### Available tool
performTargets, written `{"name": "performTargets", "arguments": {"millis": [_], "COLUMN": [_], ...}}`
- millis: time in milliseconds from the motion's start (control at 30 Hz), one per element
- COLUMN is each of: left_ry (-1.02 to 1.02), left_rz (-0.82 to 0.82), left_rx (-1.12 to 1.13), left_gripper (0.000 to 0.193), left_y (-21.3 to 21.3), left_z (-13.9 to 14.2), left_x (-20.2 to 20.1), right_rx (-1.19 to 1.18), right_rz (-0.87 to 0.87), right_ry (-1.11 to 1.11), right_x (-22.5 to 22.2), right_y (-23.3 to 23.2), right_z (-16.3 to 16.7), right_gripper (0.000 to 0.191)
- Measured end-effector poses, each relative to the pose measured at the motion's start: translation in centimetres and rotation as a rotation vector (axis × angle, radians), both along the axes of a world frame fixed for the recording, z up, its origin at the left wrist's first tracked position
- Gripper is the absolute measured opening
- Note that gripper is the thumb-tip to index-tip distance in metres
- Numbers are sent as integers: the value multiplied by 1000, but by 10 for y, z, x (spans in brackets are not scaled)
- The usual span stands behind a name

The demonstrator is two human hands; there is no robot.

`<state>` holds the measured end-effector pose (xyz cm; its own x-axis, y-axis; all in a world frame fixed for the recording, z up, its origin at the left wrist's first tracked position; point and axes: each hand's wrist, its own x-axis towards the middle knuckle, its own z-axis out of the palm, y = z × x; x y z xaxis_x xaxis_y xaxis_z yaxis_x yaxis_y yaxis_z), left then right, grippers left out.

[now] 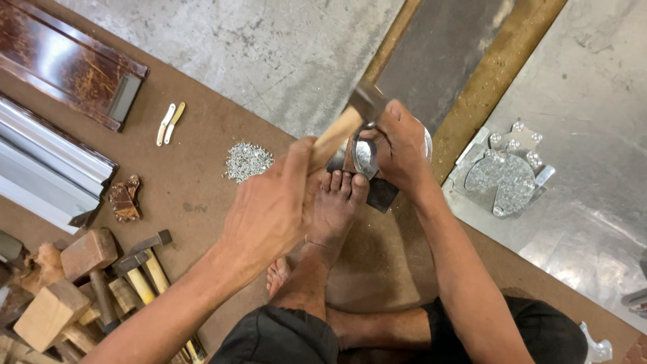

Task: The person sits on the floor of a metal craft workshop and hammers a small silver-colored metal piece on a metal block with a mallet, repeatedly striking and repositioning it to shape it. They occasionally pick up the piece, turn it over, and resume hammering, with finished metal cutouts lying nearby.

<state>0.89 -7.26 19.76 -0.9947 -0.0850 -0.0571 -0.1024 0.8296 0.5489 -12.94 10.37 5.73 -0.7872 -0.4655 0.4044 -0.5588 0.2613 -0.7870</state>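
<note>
Presently, left hand (269, 209) with fingers wrapped round the wooden handle of a hammer (354, 114), head raised above the work; right hand (402, 149) with fingers pinching a rounded shiny metal piece (365, 156) on a dark block (383, 194), bare foot (335, 202) bracing it just beside the fingers; shaping judged under way, extent unclear. Hidden: most of the piece behind fingers and toes; rivet heap (247, 160) left of the fingers, count indistinct.

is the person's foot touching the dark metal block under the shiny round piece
Touching. The head view shows the toes of the foot pressed against the dark metal block, with no gap visible between them.
</note>
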Motion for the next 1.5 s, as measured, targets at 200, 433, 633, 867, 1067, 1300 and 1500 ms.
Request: {"name": "performTargets", "arguments": {"millis": [200, 433, 633, 867, 1067, 1300, 1500], "left_ry": [4, -36, -121, -139, 51, 150, 8], "left_rz": [-30, -31, -9, -27, -66, -100, -75], "left_rx": [11, -51, -96, -113, -26, -12, -38], "left_gripper": [50, 51, 47, 45, 50, 46, 44], "left_y": [-9, -11, -10, -11, -12, -10, -6], "left_z": [-14, -15, -6, -7, -16, -15, -7], "left_x": [5, 9, 10, 14, 19, 25, 27], "right_rx": [47, 68, 112, -9, 9, 89, 39], "right_rz": [11, 31, 53, 136, 152, 167, 209], "right_ry": [27, 49, 120, 50, 115, 48, 84], "right_x": [0, -2, -1, 0, 2, 1, 1], "right_y": [6, 6, 7, 6, 6, 10, 11], "right_z": [-12, -12, -10, 2, 12, -1, -1], "right_gripper": [17, 14, 8, 10, 15, 21, 27]}}
